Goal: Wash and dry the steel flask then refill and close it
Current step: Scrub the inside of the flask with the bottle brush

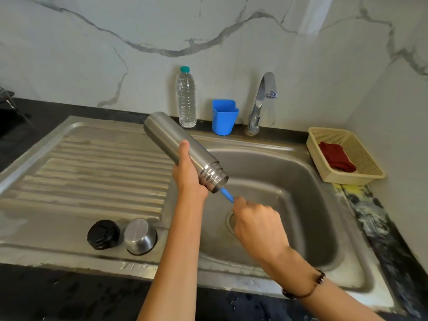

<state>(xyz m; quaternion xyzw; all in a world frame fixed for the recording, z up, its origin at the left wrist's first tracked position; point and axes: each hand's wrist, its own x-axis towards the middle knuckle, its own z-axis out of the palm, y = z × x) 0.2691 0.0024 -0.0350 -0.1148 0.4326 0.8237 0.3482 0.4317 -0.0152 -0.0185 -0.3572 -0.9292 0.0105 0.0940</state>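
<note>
The inside scrub looks to be the step in hand. On the drainboard (92, 172) sit a black stopper (103, 234) and the steel cup (140, 236), both off. The left hand (188, 174) grips the flask (183, 149), tilted mouth-down over the sink (301, 181); the right hand (259, 224) is closed round a blue brush (227, 195) whose head is inside the mouth. Next, I'd guess, comes a rinse under the tap (261, 100). Behind stand a bottle (186, 98) and a blue holder (224, 117); rightmost, a basket (361, 172) with a red cloth (335, 157), marble walls around.
</note>
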